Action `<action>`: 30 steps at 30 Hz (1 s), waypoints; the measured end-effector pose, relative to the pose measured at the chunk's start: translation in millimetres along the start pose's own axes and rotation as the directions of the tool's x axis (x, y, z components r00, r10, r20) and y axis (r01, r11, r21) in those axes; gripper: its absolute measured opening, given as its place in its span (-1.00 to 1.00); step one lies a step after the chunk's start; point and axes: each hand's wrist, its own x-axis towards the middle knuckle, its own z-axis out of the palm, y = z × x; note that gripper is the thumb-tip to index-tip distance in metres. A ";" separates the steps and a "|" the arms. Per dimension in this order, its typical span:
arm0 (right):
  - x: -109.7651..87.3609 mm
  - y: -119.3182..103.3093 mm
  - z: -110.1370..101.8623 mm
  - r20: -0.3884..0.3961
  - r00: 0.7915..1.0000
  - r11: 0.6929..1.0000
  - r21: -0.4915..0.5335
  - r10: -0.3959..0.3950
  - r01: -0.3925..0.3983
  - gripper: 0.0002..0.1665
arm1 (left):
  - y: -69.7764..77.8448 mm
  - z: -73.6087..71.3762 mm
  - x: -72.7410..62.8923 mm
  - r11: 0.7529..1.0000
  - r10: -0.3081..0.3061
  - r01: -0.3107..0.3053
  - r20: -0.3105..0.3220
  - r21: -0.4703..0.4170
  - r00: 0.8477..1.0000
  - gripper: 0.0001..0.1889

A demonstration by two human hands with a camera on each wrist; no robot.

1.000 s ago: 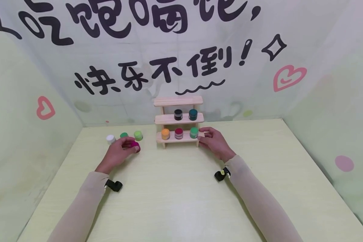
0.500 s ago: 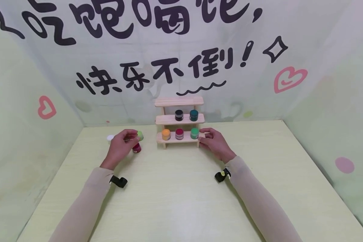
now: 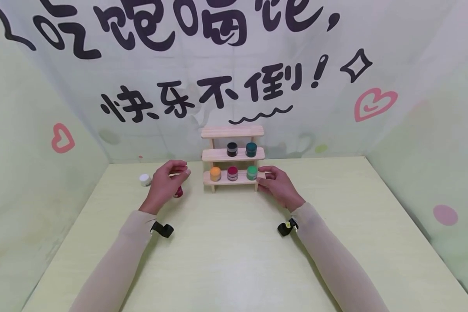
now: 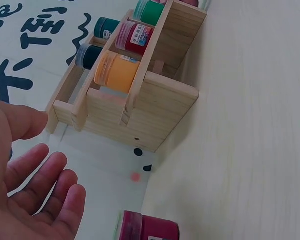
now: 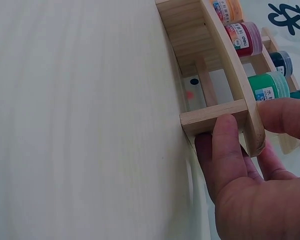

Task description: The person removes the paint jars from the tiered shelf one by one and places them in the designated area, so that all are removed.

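My left hand [image 3: 167, 184] hovers at the left of the wooden stand [image 3: 234, 154], thumb and fingers apart with nothing visible between them in the left wrist view. A magenta paint jar [image 3: 178, 192] stands on the table just below it, partly covered by the hand. The right hand [image 3: 277, 186] grips the right end of the lowest tier, thumb above and fingers against the leg. On that tier sit orange [image 3: 215, 173], dark red [image 3: 232, 173] and green [image 3: 251, 172] paint jars. Black [image 3: 232, 149] and teal [image 3: 251, 149] jars occupy the middle tier.
A white paint jar [image 3: 145, 180] stands on the table left of the left hand. The stand's top tier [image 3: 232, 131] bears no jars. Behind the table [image 3: 234, 242] hangs a printed cloth [image 3: 203, 99], with further cloth along both sides.
My left hand has come off the magenta jar and moved rightward and back, now covering the place where the light green jar showed. The right hand stays on the stand.
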 end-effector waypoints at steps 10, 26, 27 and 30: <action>1.1 2.0 -0.8 -0.002 1.000 1.000 0.004 -0.004 0.004 -0.48 | 17.8 16.0 8.9 0.999 0.045 -0.045 0.004 -0.017 0.999 -0.62; 0.4 0.4 -0.2 -0.002 1.000 1.000 -0.021 -0.007 0.007 -0.47 | 50.4 47.8 30.7 0.989 0.144 -0.145 -0.029 -0.028 0.989 -0.61; 0.8 0.6 -0.3 -0.003 1.000 1.000 -0.025 -0.006 0.006 -0.47 | 52.3 50.0 32.5 0.989 0.147 -0.148 -0.033 -0.032 0.989 -0.61; 1.2 1.0 -0.7 -0.006 1.000 1.000 -0.026 -0.002 0.001 -0.48 | 59.9 57.6 37.2 0.988 0.143 -0.145 -0.040 -0.044 0.989 -0.63</action>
